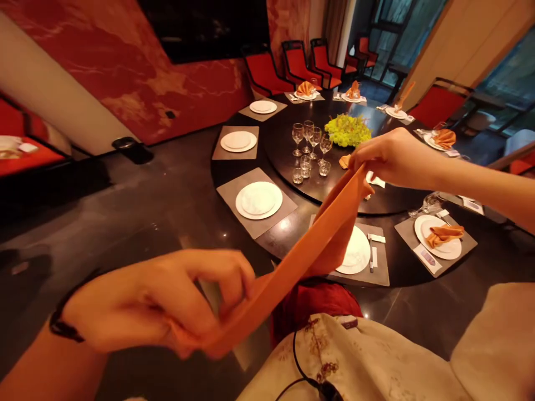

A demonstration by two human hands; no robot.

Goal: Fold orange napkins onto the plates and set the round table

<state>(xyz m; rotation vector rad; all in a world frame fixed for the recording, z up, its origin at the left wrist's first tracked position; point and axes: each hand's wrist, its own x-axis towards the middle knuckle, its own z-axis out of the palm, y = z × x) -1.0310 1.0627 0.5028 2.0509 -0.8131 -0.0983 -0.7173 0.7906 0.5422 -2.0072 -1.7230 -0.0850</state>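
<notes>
An orange cloth napkin [292, 262] is stretched slantwise in the air between my two hands. My left hand [167, 295], low and nearer to me, pinches one end of it; a dark band circles that wrist. Farther out and higher, my right hand [384, 153] is closed on the other end, with a loose flap hanging below. The napkin looks folded into a long strip. Behind it, a white plate [360, 250] on a grey placemat is partly covered by the cloth. Chopsticks [370, 253] lie to the right of that plate.
The round dark table [271, 239] carries a turntable with stemmed glasses [307, 136], small tumblers [305, 167] and a green flower centrepiece [348, 130]. Plates on placemats ring the edge; several hold folded orange napkins [444, 235]. Red chairs [263, 69] stand along the wall.
</notes>
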